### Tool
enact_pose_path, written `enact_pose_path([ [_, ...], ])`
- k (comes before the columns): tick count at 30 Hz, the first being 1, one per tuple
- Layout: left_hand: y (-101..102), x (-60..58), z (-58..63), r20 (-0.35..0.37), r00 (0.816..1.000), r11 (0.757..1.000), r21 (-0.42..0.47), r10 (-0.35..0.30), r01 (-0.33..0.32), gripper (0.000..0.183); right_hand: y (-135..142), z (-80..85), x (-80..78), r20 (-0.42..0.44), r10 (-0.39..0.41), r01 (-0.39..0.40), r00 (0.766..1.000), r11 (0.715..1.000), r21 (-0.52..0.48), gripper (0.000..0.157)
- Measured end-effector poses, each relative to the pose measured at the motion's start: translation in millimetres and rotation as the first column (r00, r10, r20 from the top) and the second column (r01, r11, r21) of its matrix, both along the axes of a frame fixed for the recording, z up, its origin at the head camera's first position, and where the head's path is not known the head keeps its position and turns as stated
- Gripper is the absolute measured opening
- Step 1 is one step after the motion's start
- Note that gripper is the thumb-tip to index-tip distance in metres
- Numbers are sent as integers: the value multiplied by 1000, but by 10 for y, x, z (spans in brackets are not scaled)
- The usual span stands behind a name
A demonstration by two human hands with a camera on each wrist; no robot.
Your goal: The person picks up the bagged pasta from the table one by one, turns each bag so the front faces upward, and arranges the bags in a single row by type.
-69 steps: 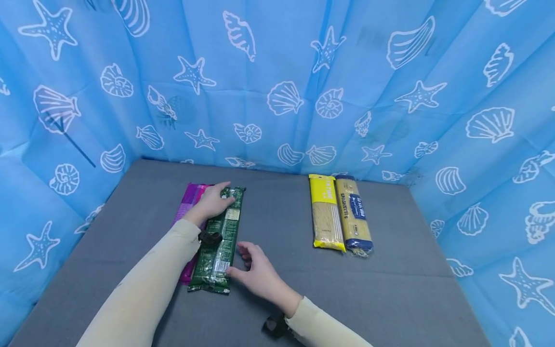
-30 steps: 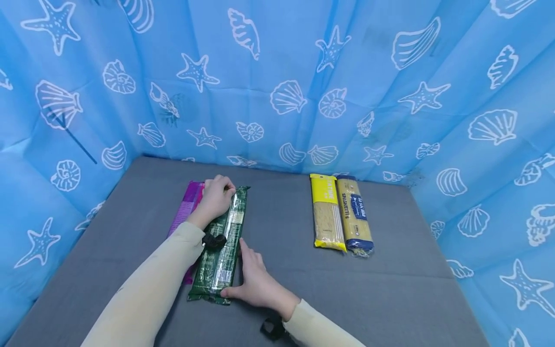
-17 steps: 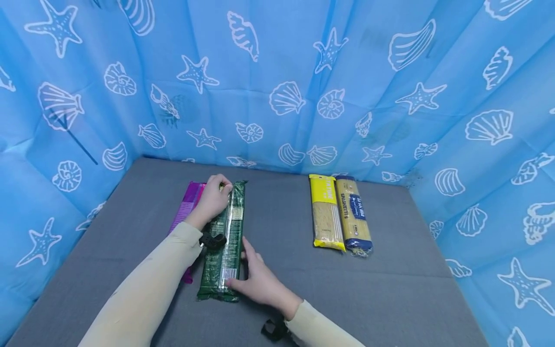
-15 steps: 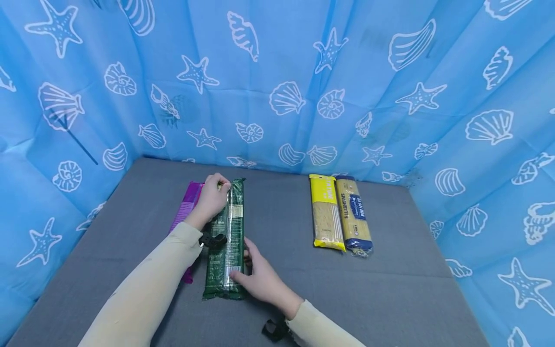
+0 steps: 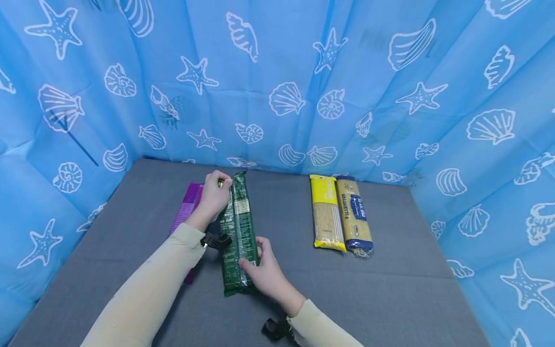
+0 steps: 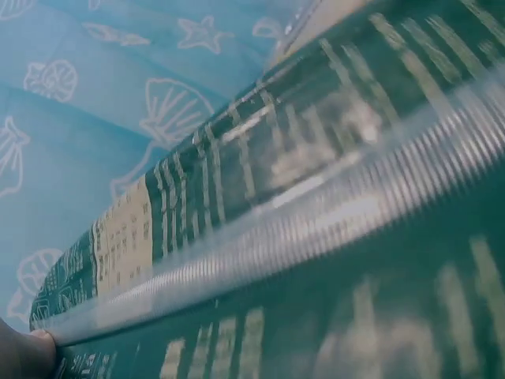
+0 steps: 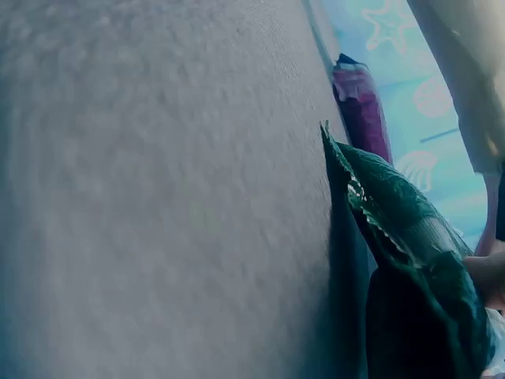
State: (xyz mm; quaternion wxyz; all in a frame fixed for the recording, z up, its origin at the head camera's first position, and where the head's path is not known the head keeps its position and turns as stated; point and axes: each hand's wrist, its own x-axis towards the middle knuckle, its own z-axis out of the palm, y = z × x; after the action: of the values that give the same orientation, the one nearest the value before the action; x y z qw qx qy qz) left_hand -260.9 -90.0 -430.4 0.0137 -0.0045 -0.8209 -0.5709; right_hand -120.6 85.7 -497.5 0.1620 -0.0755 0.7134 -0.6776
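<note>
A long green pasta packet (image 5: pixel 243 226), its back seam and printed text facing up, is held between both hands. Near its top end, the left hand (image 5: pixel 214 195) pinches the left edge. Lower down, the right hand (image 5: pixel 270 274) grips the right edge, thumb on top and fingers behind. In the left wrist view the packet (image 6: pixel 237 237) fills much of the picture, with a fingertip at its far end. The right wrist view shows the crimped end of the packet (image 7: pixel 402 213), apparently raised off the cloth. A purple packet (image 5: pixel 185 209) lies partly hidden beneath the left arm.
A yellow-ended noodle packet (image 5: pixel 327 212) and a blue-ended spaghetti packet (image 5: pixel 355 217) lie side by side at the back right of the grey cloth-covered table (image 5: pixel 390 289). A blue curtain (image 5: pixel 277 86) with shell prints hangs behind and along both sides.
The left hand has gone from straight fingers to pinching the green pasta packet. The right hand has taken its edge, and the packet has moved right, away from the purple one, turning slightly counterclockwise.
</note>
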Motion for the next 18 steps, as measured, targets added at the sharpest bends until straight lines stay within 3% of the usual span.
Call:
enact_pose_path([
  [5,-4,8,-27,-26,1000,1000,24,3,-3,19,74,61,-11,-24,-4,4,1000,1000,0,59],
  [11,40,17,-62,-76,997,1000,-12,-27,26,24,201,144,-62,-63,9,-8,998,1000,17,54],
  [15,105,37,-51,-93,994,998,-33,-53,50,38,287,203,-105,-144,8,11,990,991,134,54],
  [18,143,81,-12,-69,996,998,-33,-60,58,46,332,294,-111,-216,9,48,976,965,259,53],
])
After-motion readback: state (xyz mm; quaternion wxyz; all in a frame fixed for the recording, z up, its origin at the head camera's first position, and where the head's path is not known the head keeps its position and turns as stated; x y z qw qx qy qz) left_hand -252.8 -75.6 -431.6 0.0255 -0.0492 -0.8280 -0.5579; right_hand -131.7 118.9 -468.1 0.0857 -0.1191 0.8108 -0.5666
